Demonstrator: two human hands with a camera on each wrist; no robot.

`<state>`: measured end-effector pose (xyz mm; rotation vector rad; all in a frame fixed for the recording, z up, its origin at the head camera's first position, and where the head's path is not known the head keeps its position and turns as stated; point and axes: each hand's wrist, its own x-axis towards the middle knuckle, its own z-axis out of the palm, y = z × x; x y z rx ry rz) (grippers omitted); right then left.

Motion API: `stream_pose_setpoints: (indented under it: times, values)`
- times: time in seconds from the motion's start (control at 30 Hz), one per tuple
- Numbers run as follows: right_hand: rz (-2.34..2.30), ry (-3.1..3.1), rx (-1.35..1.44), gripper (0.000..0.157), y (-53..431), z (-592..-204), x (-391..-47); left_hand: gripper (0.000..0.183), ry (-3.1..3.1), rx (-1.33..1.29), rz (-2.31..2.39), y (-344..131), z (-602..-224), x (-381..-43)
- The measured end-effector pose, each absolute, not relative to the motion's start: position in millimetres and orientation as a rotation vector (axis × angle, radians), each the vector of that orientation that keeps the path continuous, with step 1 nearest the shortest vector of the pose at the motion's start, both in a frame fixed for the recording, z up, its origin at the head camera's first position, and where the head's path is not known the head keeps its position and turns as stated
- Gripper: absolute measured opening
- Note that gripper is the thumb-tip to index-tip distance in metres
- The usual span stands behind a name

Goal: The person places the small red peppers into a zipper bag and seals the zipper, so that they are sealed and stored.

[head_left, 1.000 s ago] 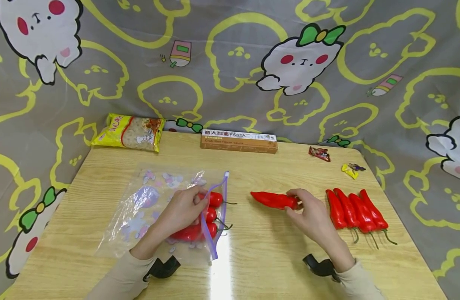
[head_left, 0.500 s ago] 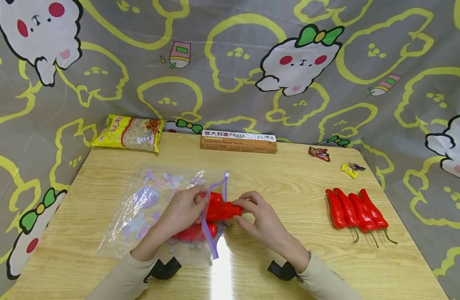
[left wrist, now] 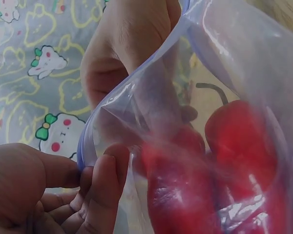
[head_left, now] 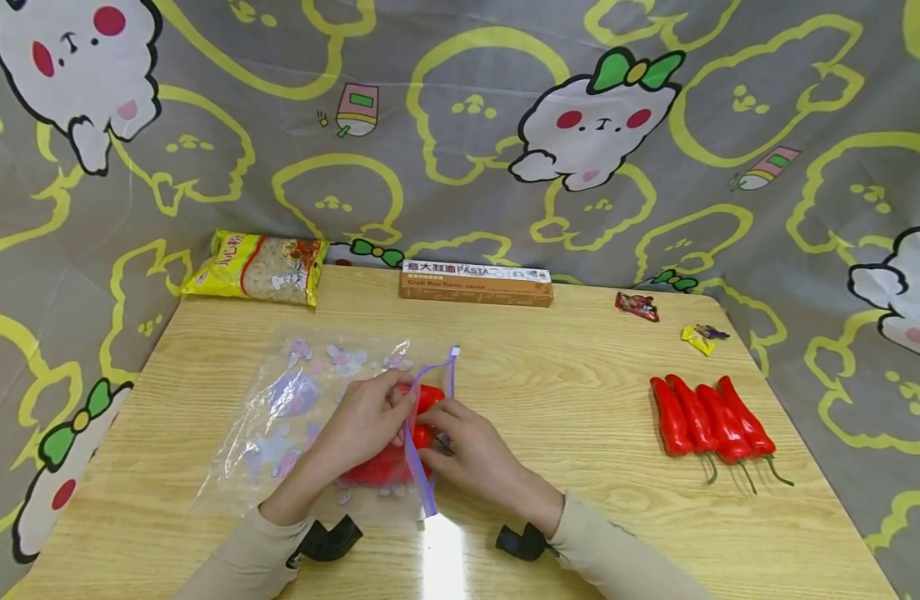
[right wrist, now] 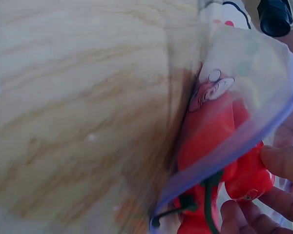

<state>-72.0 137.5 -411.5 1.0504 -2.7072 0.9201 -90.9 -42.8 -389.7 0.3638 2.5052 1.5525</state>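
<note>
A clear zip bag (head_left: 287,400) printed with pale purple figures lies flat on the table, its purple-edged mouth facing right. My left hand (head_left: 366,421) pinches the upper layer at that mouth, thumb against fingers in the left wrist view. Red chili peppers (left wrist: 244,141) with dark green stems lie inside. Reaching into the opening, my right hand (head_left: 478,450) holds another red chili pepper (right wrist: 249,178) by its stem end, fingers around it; the rest of this pepper is behind the film. Further right, several red chili peppers (head_left: 713,421) lie side by side, stems toward me.
At the back left of the wooden table (head_left: 580,350) sits a yellow food packet (head_left: 257,267). A brown-and-white pasta box (head_left: 475,285) stands at the back middle. Small wrapped items lie back right: a red one (head_left: 637,306), a yellow one (head_left: 697,340) and a dark purple one (head_left: 713,332).
My right hand has carried a chili pepper leftward from the open table into the bag's mouth. The left hand has stayed at the bag's edge, and the row of peppers has not moved.
</note>
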Motion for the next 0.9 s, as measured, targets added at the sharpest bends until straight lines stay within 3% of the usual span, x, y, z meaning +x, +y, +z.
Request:
stream_pose_setpoints:
  times: [0.5, 0.67, 0.9]
  values:
    - [0.793, -2.66, 0.981, 0.034, 149.2, -404.7, -69.3, 0.027, 2.482, 0.34, 1.573, -43.9, -389.6, -91.5]
    - [0.592, -2.541, 0.818, 0.027, 196.1, -396.4, -75.0, 0.026, 2.48, 0.325, 1.6, -43.4, -389.7, -92.1]
    - [0.138, -2.464, 0.445, 0.025, 300.2, -397.3, -87.5, 0.028, 2.483, 0.315, 1.603, -43.8, -391.4, -92.7]
